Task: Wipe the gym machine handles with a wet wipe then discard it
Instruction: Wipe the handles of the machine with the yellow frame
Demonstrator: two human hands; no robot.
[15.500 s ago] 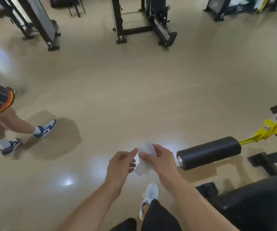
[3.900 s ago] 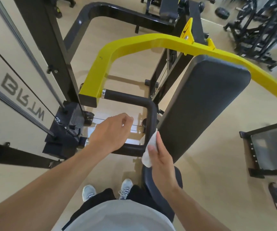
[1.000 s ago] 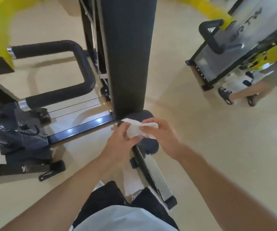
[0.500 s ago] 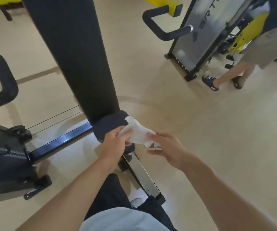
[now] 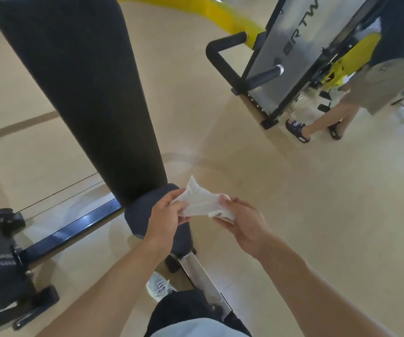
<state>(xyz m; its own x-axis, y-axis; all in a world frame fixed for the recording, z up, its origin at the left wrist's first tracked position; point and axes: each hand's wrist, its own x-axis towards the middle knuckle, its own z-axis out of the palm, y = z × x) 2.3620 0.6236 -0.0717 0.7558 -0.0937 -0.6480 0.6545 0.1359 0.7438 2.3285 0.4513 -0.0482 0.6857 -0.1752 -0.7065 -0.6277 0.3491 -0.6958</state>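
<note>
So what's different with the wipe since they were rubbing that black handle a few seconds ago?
The wet wipe has come off the left-side handle. Then only the right hand pressed it there; now the left hand has taken hold too, and both hands stretch it open in front of the seat. The view has swung right, so the other black handle now shows. The wipe stays in hand, not thrown away.

A gym, probably commercial; padded backrest (image 5: pixel 81 93), yellow-armed machine handle (image 5: pixel 222 53), shielded weight stack (image 5: pixel 290 52)

Bare forearms, dark shorts (image 5: pixel 184 305), pale shirt (image 5: pixel 196 328), white laced sneaker (image 5: pixel 158 287).
</note>
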